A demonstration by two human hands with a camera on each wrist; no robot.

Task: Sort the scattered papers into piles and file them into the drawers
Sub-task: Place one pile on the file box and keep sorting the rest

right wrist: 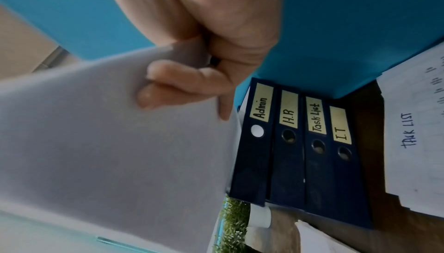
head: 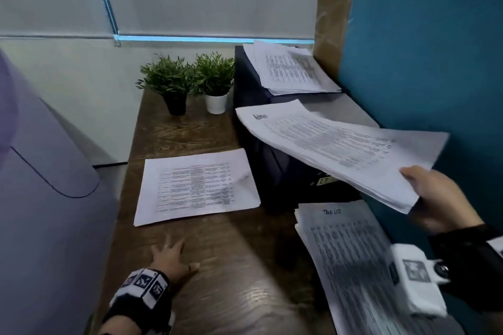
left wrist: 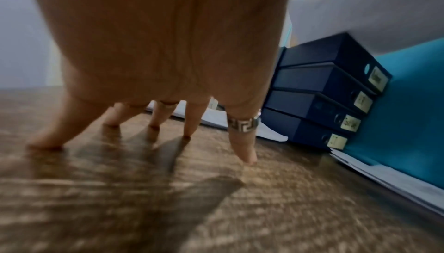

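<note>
Papers: one stack held above the binders, three piles resting.

The desk (head: 223, 266) carries four stacked binders (right wrist: 300, 152) labelled Admin, H.R, Task List, I.T. The held stack (head: 334, 144) likely behaves as light, limp and slippery; support it along an edge, thumb on top. Right hand (head: 435, 193) pinches its near corner. Left hand (head: 170, 255) rests on the desk, fingers spread.

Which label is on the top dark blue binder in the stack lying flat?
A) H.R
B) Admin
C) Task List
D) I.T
B: the right wrist view shows the dark blue binder nearest the white paper stack, held in the right hand, marked Admin.
</note>
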